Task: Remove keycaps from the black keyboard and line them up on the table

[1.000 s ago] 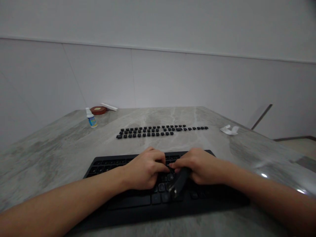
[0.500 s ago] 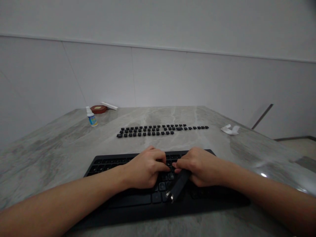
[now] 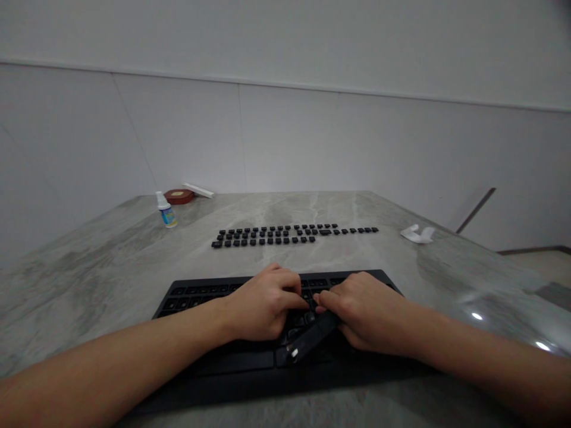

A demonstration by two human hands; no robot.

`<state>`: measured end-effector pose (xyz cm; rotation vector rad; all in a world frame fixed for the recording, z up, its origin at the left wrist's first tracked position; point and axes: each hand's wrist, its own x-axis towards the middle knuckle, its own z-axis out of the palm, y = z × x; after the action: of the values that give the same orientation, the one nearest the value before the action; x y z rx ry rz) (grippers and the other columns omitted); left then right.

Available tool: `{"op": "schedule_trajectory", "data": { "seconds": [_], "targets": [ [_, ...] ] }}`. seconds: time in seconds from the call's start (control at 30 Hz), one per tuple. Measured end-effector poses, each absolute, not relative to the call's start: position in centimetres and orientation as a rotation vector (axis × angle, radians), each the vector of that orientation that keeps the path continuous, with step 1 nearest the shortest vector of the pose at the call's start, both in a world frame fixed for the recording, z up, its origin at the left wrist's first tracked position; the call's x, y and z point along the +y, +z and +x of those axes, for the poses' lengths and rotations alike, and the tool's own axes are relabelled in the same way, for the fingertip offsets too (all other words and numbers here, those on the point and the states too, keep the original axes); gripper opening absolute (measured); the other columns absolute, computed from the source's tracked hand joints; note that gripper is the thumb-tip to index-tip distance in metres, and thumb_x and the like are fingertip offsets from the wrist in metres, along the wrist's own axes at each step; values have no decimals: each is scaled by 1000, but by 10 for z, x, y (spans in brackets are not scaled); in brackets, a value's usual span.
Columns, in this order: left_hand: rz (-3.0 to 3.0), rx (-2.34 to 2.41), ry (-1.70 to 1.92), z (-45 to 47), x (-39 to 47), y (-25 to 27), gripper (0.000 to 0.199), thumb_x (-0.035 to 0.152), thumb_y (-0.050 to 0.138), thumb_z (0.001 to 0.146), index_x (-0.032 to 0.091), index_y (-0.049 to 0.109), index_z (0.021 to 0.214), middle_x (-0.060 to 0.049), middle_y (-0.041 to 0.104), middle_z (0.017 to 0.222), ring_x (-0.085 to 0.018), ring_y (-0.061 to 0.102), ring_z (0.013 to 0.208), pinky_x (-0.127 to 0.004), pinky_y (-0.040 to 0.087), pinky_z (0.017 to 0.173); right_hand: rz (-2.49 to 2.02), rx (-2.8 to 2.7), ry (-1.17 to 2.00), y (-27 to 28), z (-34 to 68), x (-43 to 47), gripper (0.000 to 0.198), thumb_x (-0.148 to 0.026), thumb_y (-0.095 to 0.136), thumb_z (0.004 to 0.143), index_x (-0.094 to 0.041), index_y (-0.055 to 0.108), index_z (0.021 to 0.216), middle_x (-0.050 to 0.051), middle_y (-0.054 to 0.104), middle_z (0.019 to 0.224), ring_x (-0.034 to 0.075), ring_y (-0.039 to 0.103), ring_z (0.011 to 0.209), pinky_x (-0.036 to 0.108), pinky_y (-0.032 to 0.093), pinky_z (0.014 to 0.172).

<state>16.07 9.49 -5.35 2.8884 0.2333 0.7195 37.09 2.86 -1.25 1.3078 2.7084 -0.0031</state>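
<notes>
Swung left, the black tool [image 3: 314, 337] gripped in your right hand [image 3: 368, 309] slants toward lower centre over the keyboard [image 3: 241, 361]; left hand [image 3: 267, 303]: hold unclear.

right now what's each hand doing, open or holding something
Left hand: curled over the keyboard; whether it holds anything cannot be told.
Right hand: closed, holding a black metal-tipped tool.
</notes>
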Motion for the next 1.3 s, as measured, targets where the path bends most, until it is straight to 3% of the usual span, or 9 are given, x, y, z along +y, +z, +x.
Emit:
{"op": "schedule_trajectory", "data": {
  "seconds": [0.2, 0.5, 0.7, 0.8, 0.97, 1.3],
  "targets": [
    [2880, 268, 694, 161, 94, -52, 41, 2, 46, 68, 15, 71, 98, -7, 64, 87, -18, 59, 83, -34, 45, 79, 1299, 2743, 35, -14, 371, 24, 25, -9, 47, 79, -13, 65, 95, 10, 69, 82, 21, 65, 72, 29, 35, 60],
    [2853, 270, 644, 160, 92, -49, 45, 2, 44, 73, 14, 67, 110, -10, 60, 95, -19, 57, 84, -32, 48, 75, 1235, 2778, -21, -10, 376, 26, 28, -12, 51, 71, -13, 65, 95, 10, 69, 79, 22, 64, 68, 28, 35, 57],
    [2874, 286, 566, 161, 92, -49, 47, 3, 49, 74, 17, 65, 115, -9, 57, 100, -19, 55, 88, -32, 48, 77, 1205, 2883, -324, -12, 388, 49, 18, -11, 53, 70, -15, 67, 81, 5, 64, 65, 15, 57, 58, 24, 32, 53],
    [2885, 303, 528, 161, 91, -47, 44, 2, 50, 71, 17, 67, 109, -9, 56, 101, -19, 54, 88, -32, 48, 77, 1178, 2936, -603, -17, 395, 63, 10, -15, 56, 76, -12, 65, 75, 1, 57, 56, 10, 50, 51, 21, 31, 50],
    [2895, 338, 497, 161, 90, -45, 26, 0, 50, 68, 12, 65, 86, -10, 56, 103, -19, 55, 86, -31, 48, 78, 1225, 2883, -969, -22, 399, 74, 15, -20, 62, 77, -11, 58, 65, -4, 45, 51, 6, 40, 46, 19, 29, 45],
    [2913, 352, 471, 160, 92, -49, 21, 2, 51, 68, 12, 62, 81, -9, 56, 103, -17, 53, 83, -31, 48, 77, 1287, 2777, -1131, -18, 394, 76, 13, -19, 63, 75, -12, 58, 65, -6, 41, 51, 5, 35, 46, 18, 27, 44]
  ]
}}
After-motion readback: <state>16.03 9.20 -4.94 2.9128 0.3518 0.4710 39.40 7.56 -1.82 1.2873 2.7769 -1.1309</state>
